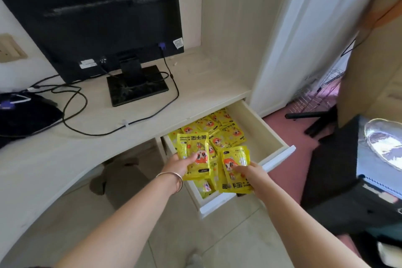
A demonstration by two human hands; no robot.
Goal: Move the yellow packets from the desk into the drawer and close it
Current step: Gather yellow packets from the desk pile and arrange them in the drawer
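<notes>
Pale wood table point(65, 159) runs along the wall and carries a black monitor point(97, 28) seen from the back, standing on a square black base point(139, 89); thin black cables point(74, 111) loop across the tabletop in front of it; a dark bag point(24, 115) lies at the left edge. Beneath the table's front edge a drawer point(264, 131) stands pulled well out over the pale tiled floor point(217, 235); loose yellow hand-warmer packets point(226, 135) lie heaped inside it, mostly toward its left and back, with bare drawer bottom showing on the right.

Left hand point(178, 164), a silver bangle point(174, 177) on its wrist, holds an upper packet point(192, 148) upright above the drawer's left side; its fingers point(191, 160) are clamped on that packet's lower half, thumb on the printed face. Right hand point(252, 175) grips a lower packet point(233, 161) near the drawer's front, apparently with more packets stacked behind it; its fingers point(241, 168) pinch the right edge. Both held packets hang over the open drawer, just beside each other.

To the right lies pink carpet point(287, 128); a clear glass dish point(385, 143) sits on a dark surface at the far right.
</notes>
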